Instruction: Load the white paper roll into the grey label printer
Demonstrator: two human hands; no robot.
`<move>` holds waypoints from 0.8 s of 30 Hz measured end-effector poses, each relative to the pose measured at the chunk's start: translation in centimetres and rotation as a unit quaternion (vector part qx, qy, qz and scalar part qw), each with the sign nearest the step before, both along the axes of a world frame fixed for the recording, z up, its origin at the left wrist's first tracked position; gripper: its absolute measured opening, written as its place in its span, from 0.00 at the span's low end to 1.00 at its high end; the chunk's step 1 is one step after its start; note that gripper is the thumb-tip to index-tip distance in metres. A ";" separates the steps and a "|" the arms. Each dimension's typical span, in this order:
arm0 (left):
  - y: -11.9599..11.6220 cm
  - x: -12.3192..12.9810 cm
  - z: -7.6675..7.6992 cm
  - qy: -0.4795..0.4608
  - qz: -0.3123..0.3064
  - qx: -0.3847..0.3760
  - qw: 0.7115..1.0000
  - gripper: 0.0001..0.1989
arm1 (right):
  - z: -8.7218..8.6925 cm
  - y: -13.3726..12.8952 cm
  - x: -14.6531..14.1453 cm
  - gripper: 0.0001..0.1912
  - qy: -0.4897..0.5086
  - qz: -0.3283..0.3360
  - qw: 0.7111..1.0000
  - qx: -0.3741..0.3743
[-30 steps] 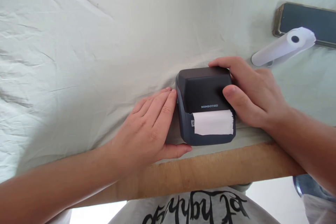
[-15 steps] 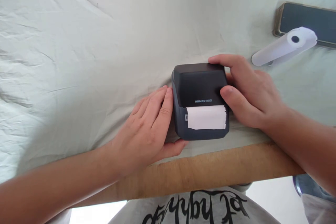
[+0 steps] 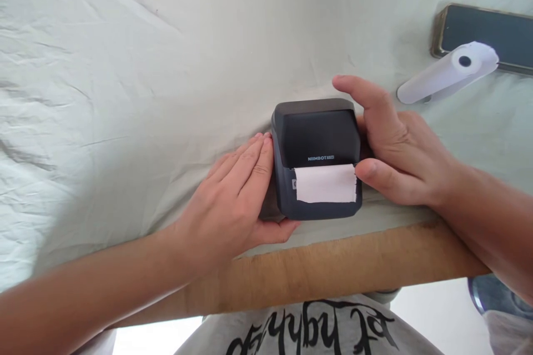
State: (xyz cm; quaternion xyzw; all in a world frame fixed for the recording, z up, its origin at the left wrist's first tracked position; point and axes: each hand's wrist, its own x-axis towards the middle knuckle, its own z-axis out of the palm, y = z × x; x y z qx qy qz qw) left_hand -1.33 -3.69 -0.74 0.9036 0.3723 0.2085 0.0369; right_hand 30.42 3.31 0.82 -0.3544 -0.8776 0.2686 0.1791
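Note:
A dark label printer [image 3: 320, 133] marked NIIMBOT lies on the cloth-covered table, a strip of white paper [image 3: 326, 183] sticking out of its front slot. My left hand [image 3: 233, 194] grips its left side, fingers pressed flat together along the wall and the thumb round the near edge. At the right side is my right hand [image 3: 395, 150], fingers apart. Its index finger is raised clear of the printer's far corner, and its thumb rests by the paper's right end. The other right fingers are partly hidden beside the printer.
A white paper roll [image 3: 433, 77] stands upright at the right, slightly unwound. Behind it lies a smartphone [image 3: 487, 33] with a dark screen. The pale cloth [image 3: 166, 66] is creased, and a bare wooden edge [image 3: 333, 266] runs along the near side.
My right index finger has lifted off the printer's far corner, and the right thumb has slid down and outward to the right edge. My left hand keeps its hold.

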 end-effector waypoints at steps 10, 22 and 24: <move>0.2 0.0 -0.1 0.002 0.005 0.032 0.999 0.50 | -0.3 -0.1 -0.6 0.51 -0.016 -0.019 1.000 0.002; 0.3 0.0 0.0 0.003 0.014 -0.060 0.998 0.49 | 2.3 -0.4 -0.3 0.37 0.007 -0.084 0.993 -0.086; 0.3 -0.1 -0.2 -0.001 0.007 -0.051 0.999 0.48 | 3.2 -0.9 -0.9 0.31 0.019 -0.125 0.991 -0.038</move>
